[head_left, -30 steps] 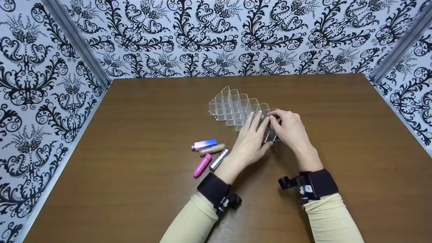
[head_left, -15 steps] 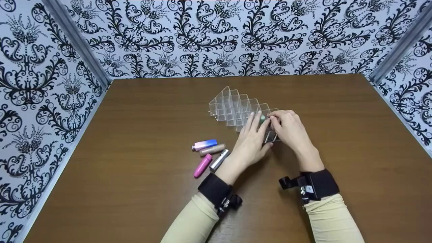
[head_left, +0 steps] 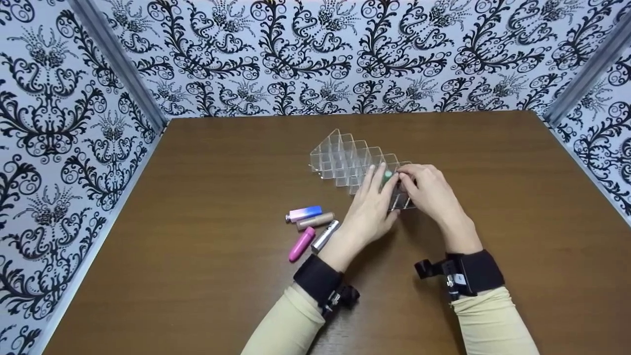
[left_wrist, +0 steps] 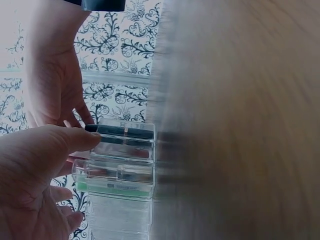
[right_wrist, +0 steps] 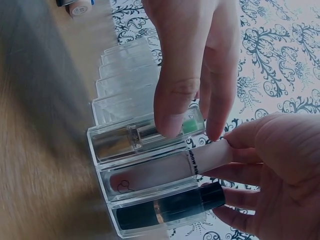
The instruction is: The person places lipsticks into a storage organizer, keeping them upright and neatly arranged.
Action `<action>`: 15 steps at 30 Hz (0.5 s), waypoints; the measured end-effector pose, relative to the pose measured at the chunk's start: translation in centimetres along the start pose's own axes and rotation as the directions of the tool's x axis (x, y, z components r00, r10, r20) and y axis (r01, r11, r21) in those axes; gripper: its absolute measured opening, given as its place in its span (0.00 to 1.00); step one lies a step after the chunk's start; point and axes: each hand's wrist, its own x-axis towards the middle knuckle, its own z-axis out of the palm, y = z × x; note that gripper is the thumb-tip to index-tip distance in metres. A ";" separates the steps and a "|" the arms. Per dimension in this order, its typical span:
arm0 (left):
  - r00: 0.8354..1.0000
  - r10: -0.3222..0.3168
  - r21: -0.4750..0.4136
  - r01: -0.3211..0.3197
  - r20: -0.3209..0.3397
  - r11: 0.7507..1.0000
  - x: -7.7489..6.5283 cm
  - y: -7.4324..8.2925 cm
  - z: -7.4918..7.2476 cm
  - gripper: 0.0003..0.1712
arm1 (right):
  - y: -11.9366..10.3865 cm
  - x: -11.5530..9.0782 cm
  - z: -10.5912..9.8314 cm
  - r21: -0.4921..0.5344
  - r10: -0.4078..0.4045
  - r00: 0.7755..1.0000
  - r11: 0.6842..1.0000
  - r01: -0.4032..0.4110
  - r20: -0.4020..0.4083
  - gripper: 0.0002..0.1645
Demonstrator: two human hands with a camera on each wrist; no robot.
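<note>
A clear stepped lipstick organizer (head_left: 340, 160) stands on the brown table, its near right end under both hands. My left hand (head_left: 367, 214) holds that end, thumb against the front and fingers over the top. With thumb and fingertips my right hand (head_left: 434, 197) pinches the pale cap of a lip gloss tube (right_wrist: 212, 154), whose body lies within a slot in the right wrist view. One slot beside it holds a black tube (right_wrist: 165, 207) with a gold band. On the other side a clear tube with a green end (right_wrist: 191, 125) sits partly behind my left thumb.
Left of my left wrist lie a blue-and-pink tube (head_left: 306, 213), a beige tube (head_left: 315, 221), a bright pink tube (head_left: 301, 244) and a silver tube (head_left: 325, 236). A patterned wall (head_left: 315, 59) rises behind the table.
The green end shows more clearly between the left fingers than a second ago. Both hands keep nearly the same place on the organizer; the whole head view has shifted slightly.
</note>
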 end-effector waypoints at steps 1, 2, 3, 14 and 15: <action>1.000 0.002 -0.004 -0.002 -0.005 1.000 0.0 0.0 -0.1 0.43 | 0.0 0.0 -0.1 0.000 -0.006 1.000 1.000 0.006 0.007 0.15; 1.000 0.003 -0.008 -0.003 -0.009 1.000 0.0 0.0 -0.1 0.42 | -0.1 -0.1 -0.3 0.000 -0.009 1.000 1.000 0.009 0.015 0.16; 1.000 0.003 -0.015 -0.003 -0.012 1.000 0.0 0.0 -0.2 0.42 | -0.1 -0.1 -0.4 0.001 -0.010 1.000 1.000 0.010 0.024 0.16; 0.995 0.009 -0.057 -0.015 -0.098 0.998 -0.4 -1.3 -1.3 0.31 | -0.8 -0.3 -1.1 0.031 -0.002 0.999 1.000 0.000 0.040 0.19; 0.994 0.008 -0.064 -0.015 -0.113 0.998 -0.4 -1.5 -1.6 0.29 | -0.9 -0.2 -1.2 0.034 -0.001 1.000 0.999 0.000 0.030 0.19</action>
